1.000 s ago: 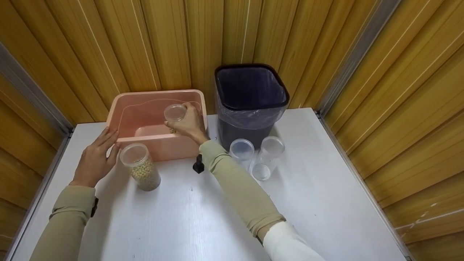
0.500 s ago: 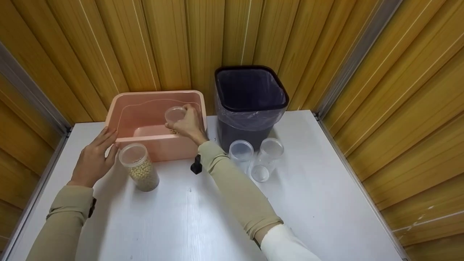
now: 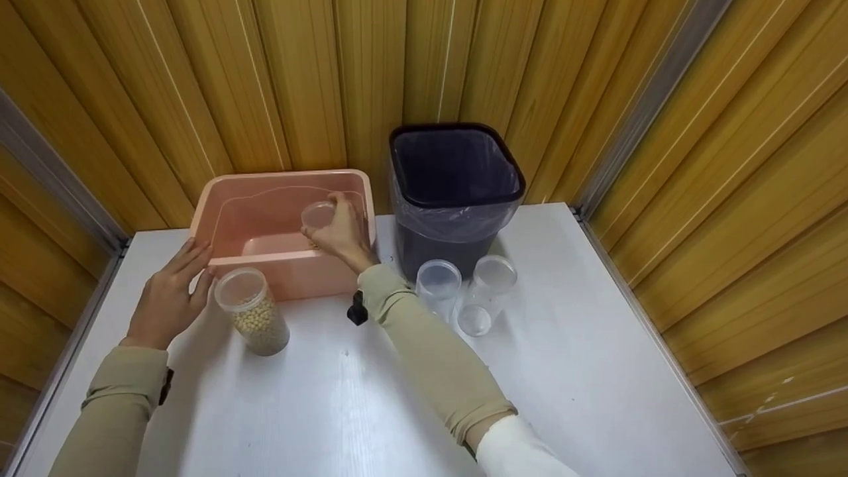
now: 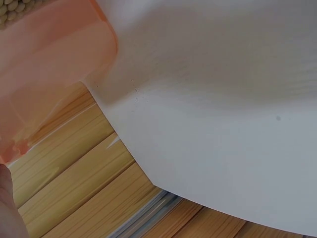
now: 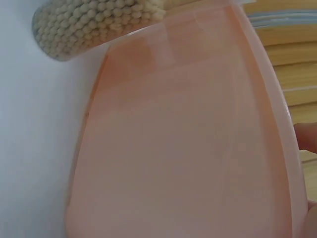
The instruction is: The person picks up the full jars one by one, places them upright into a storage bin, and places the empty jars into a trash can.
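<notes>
1. Clear plastic formed the gripped jar (image 3: 315,216), which stood or hung inside the pink tub (image 3: 311,281), toward its right front; contact with the tub floor could not be confirmed.
2. Right hand (image 3: 345,228): thumb and fingers were curled round the gripped jar.
3. Change: against the tub's rim, the gripped jar sat slightly lower than one second earlier. Judgement: lowering was probably under way, with release not yet made.
4. Left hand (image 3: 164,301): fingers were extended, touching the tub's left front corner, apparently as a steady. Position was unchanged.
5. Bean jar (image 3: 258,324): upright, just in front of the tub, unmoved.
6. Right of the tub: an inner clear jar (image 3: 438,279), an outer clear jar (image 3: 495,274) and, behind them, a lined bin (image 3: 427,245).
</notes>
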Motion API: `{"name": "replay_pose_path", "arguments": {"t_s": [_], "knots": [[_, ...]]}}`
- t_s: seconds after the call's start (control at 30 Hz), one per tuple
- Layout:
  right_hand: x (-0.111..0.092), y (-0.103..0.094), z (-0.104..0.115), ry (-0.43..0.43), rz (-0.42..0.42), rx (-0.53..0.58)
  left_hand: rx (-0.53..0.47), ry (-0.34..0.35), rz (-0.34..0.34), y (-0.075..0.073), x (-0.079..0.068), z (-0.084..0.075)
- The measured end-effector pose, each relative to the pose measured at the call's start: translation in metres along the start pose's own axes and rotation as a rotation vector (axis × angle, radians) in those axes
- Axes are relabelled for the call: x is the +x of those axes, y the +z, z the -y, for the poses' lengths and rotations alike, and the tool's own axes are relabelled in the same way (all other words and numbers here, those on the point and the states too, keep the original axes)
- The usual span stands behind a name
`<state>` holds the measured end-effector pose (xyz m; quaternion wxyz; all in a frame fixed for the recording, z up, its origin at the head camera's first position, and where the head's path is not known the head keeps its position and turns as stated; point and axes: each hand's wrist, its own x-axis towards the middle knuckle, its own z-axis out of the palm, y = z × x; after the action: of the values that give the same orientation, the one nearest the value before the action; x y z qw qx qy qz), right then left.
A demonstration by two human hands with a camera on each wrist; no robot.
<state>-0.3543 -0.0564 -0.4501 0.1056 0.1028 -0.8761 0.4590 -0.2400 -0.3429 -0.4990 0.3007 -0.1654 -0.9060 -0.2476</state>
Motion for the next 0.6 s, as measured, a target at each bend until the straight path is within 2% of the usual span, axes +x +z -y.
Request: {"name": "replay_pose_path", "arguments": {"t_s": [0.13, 0.2, 0.37, 0.6], "knots": [[-0.003, -0.002, 0.000, -0.145, -0.015, -0.069, -0.003, -0.002, -0.012, 0.002, 0.001, 0.000], [-0.005, -0.003, 0.001, -0.199, -0.024, -0.047, -0.002, 0.000, -0.014, 0.004, 0.001, 0.000], [-0.014, -0.006, 0.004, -0.268, -0.053, 0.011, -0.002, -0.002, -0.006, 0.004, 0.000, -0.001], [-0.037, -0.008, 0.009, -0.370, -0.019, 0.127, -0.006, 0.012, -0.014, 0.002, 0.000, -0.002]]}}
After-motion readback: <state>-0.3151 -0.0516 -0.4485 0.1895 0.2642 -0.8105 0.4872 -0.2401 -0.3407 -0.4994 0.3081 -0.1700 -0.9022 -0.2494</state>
